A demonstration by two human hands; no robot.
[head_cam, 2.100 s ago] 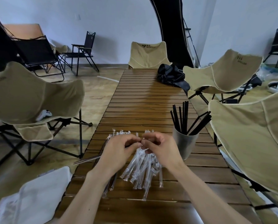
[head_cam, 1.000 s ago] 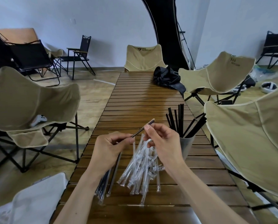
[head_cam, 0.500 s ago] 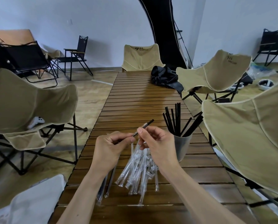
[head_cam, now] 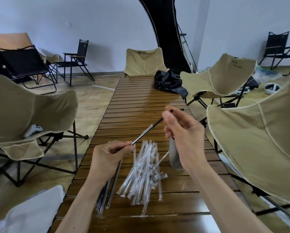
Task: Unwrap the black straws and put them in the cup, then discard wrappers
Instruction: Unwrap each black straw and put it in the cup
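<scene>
From the head camera, the right hand (head_cam: 184,133) is raised above the slatted tabletop (head_cam: 141,105), its thumb and fingertips pinching the upper end of a black straw (head_cam: 155,124). The straw slants down to the left hand (head_cam: 110,157), whose curled fingers grip the clear wrapper (head_cam: 141,136) still sheathing the straw's lower part. Just below and behind the right hand stands the grey cup (head_cam: 174,157), mostly hidden by the wrist. Between the two forearms lies a heap of empty wrappers (head_cam: 142,172). Under the left wrist lie a few still-wrapped straws (head_cam: 104,195). A beige camp chair (head_cam: 262,140) stands to the right of the right hand.
</scene>
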